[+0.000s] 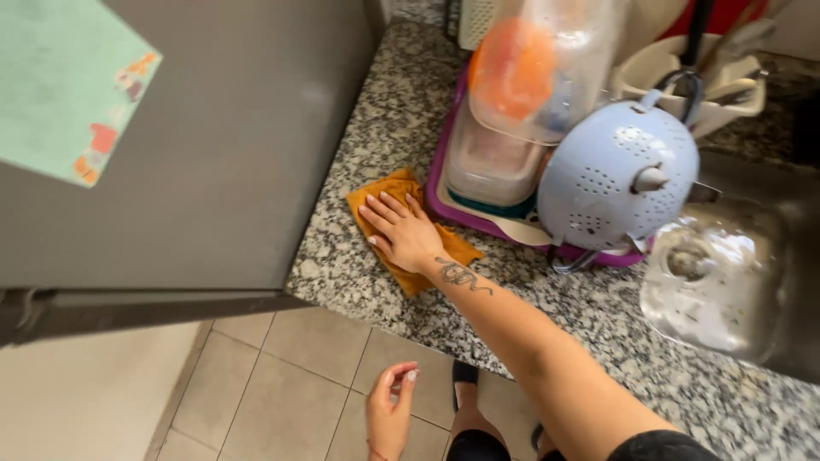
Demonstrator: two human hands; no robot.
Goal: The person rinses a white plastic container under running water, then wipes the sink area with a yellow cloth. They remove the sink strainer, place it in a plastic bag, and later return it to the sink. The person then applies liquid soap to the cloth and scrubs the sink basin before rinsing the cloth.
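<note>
Wiping step: right hand (403,230), fingers flat, presses orange cloth (401,224) on granite counter (367,137); next calls for sweeping toward ten o'clock; left hand (389,414) hangs loosely curled, empty.

Bright even daylight, mild blur, wide-angle edge distortion.

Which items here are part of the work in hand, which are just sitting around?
In use: right hand flat on orange cloth, granite counter.
Idle: left hand, blue colander, purple drying rack, plastic containers, sink, fridge.
</note>
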